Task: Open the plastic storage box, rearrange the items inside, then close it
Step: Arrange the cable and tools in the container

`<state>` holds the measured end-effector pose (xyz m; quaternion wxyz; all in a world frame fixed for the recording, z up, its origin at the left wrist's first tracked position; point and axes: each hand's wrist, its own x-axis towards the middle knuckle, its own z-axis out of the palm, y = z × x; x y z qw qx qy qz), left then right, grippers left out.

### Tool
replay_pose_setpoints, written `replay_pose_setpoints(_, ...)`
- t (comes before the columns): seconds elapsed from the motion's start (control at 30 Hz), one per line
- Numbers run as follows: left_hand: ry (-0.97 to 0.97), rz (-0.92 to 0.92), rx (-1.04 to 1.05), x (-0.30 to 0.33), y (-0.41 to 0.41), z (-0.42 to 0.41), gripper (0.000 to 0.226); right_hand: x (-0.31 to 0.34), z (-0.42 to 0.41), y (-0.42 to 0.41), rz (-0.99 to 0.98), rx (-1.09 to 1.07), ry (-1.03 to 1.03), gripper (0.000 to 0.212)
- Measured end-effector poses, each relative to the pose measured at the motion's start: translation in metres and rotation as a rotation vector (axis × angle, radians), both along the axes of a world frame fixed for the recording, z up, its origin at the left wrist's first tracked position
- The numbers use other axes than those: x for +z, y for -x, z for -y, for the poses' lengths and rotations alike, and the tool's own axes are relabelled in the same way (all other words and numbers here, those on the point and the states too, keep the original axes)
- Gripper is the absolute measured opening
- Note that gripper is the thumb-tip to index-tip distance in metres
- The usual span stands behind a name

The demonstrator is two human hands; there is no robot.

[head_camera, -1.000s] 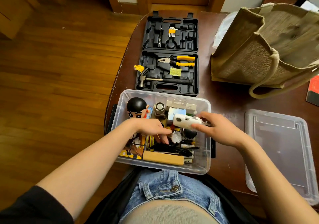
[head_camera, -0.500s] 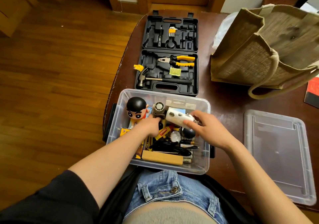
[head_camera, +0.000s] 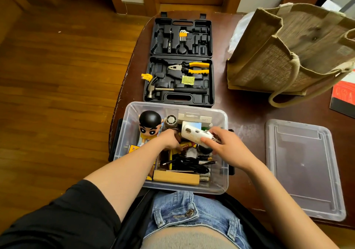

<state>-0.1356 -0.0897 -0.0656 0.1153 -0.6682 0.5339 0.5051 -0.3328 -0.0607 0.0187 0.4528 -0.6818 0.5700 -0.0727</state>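
The clear plastic storage box [head_camera: 132, 114] stands open at the table's near edge, packed with items: a black-haired figurine [head_camera: 150, 124], a small round fan [head_camera: 170, 120], black cables [head_camera: 189, 163], a wooden block [head_camera: 175, 177] and batteries. My right hand [head_camera: 228, 147] grips a white oblong device [head_camera: 194, 134] over the box's middle. My left hand [head_camera: 169, 138] reaches down among the items beside the figurine; its fingertips are hidden. The box's clear lid [head_camera: 305, 168] lies flat on the table to the right.
An open black tool case [head_camera: 180, 60] with pliers, hammer and hex keys lies right behind the box. A jute bag [head_camera: 288, 53] stands at the back right, a red booklet [head_camera: 343, 97] at the right edge. Wooden floor lies left of the table.
My right hand has carried the white device slightly left and toward the back of the box. My left hand has moved deeper, toward the fan and figurine.
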Motion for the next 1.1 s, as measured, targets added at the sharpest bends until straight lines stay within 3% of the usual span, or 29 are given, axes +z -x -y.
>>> replay_pose_setpoints(0.1, -0.007, -0.072, -0.046, 0.008, -0.003, 0.0, 0.021, -0.002, 0.001, 0.003, -0.009, -0.023, 0.005, 0.023)
replay_pose_setpoints(0.2, 0.1, -0.048, -0.232, 0.023, -0.009, -0.001, 0.015, -0.002, 0.004, 0.008, -0.006, -0.078, 0.04, 0.017)
replay_pose_setpoints(0.4, 0.111, -0.315, -0.408, 0.055, -0.009, -0.014, 0.027, -0.002, 0.011, 0.014, 0.088, -0.15, 0.091, 0.016)
replay_pose_setpoints(0.53, 0.101, -0.372, -0.534, 0.059, 0.005, -0.02, 0.042, -0.001, 0.014, 0.009, 0.143, -0.164, 0.093, 0.011)
replay_pose_setpoints(0.63, 0.114, -0.424, -0.517, 0.058, 0.011, -0.026, 0.048, -0.001, 0.015, 0.004, 0.166, -0.153, 0.067, 0.013)
replay_pose_setpoints(0.87, 0.209, -0.417, -0.034, 0.055, -0.009, -0.041, 0.036, -0.006, 0.01, -0.014, 0.276, -0.16, -0.023, 0.01)
replay_pose_setpoints(1.03, -0.009, -0.832, 0.678, 0.064, -0.027, -0.043, 0.036, -0.013, 0.001, -0.031, 0.401, -0.251, -0.174, 0.021)
replay_pose_setpoints(1.1, -0.023, -0.904, 0.784, 0.067, -0.028, -0.043, 0.036, -0.014, 0.0, -0.037, 0.392, -0.232, -0.213, 0.019)
